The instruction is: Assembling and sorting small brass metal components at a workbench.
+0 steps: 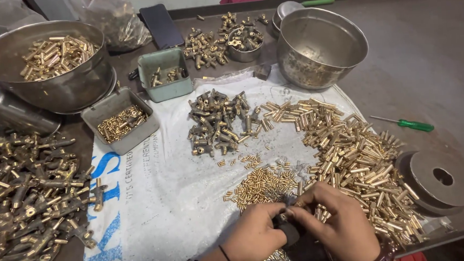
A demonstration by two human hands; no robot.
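Brass fittings are being put together at the near edge of the tabletop, where a small dark piece is pinched between the closed fingers of the left hand and right hand. Much work appears left: heaps of small brass pins and brass tubes lie loose on a white printed sack. Farther back, a grey-brass assembled cluster, two small tins, steel bowls and a green screwdriver are seen.
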